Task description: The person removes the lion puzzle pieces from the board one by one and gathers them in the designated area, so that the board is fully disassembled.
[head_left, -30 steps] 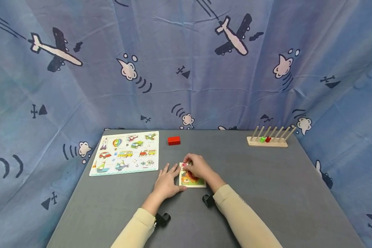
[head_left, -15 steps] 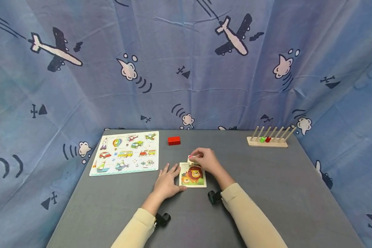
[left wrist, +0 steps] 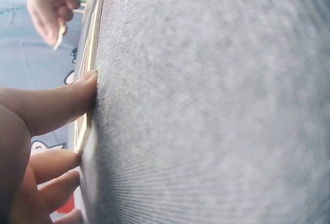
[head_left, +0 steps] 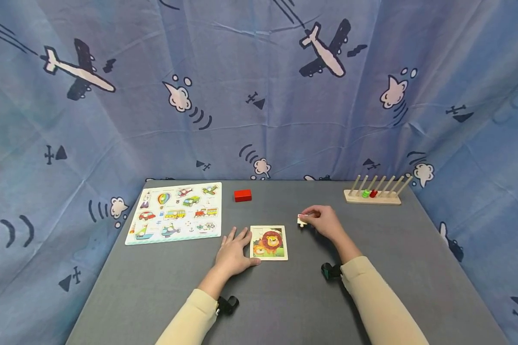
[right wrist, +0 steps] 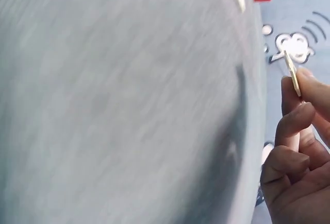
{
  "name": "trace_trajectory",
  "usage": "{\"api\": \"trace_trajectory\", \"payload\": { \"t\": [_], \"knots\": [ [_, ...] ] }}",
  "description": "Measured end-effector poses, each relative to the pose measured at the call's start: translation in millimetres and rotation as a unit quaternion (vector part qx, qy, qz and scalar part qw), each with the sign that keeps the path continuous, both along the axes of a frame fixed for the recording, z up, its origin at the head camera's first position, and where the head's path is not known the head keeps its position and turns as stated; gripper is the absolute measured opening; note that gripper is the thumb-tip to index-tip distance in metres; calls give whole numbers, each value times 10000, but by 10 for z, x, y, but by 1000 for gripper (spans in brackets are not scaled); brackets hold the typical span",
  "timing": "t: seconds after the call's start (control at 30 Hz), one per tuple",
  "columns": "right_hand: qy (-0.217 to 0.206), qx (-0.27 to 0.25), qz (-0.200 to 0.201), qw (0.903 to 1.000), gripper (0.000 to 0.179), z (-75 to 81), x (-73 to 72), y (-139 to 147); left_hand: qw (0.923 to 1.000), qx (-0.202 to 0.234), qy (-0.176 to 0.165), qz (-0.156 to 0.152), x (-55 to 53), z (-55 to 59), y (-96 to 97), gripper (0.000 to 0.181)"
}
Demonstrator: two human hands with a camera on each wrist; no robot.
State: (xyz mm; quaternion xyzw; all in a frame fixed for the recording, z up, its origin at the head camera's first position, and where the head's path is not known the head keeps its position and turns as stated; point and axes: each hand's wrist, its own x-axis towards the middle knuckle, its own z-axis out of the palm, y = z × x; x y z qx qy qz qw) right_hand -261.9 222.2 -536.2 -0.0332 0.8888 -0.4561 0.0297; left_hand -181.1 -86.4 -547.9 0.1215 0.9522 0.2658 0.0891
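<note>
A small jigsaw puzzle board [head_left: 269,243] with a lion picture and a pale border lies flat on the table. My left hand [head_left: 233,254] rests at its left side with spread fingers, the thumb on the near left corner. The left wrist view shows that thumb [left wrist: 77,98] against the board's edge. To the right of the board, my right hand [head_left: 325,222] holds a small pale puzzle piece [head_left: 301,221] above the table. In the right wrist view the piece [right wrist: 293,74] is seen edge-on, pinched between thumb and fingertip.
A larger picture board [head_left: 177,213] with vehicles lies at the left. A red block [head_left: 242,195] sits at the back. A wooden peg stand [head_left: 372,197] with a green and a red bead stands back right. A patterned blue curtain [head_left: 259,96] hangs behind the grey table.
My right hand has lifted the puzzle piece off the upper part of the lion board and carried it to the right. My left hand has stayed at the board.
</note>
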Motion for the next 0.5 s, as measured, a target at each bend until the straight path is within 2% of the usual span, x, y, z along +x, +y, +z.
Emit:
{"api": "trace_trajectory", "payload": {
  "t": [0.27,0.5],
  "knots": [
    [-75,328,-38,9994,25,-81,-13,233,10000,-10,6,1,-13,-20,7,90],
    [-177,725,-81,9972,25,-109,-16,302,10000,-27,-4,16,-22,-33,11,90]
  ]
}}
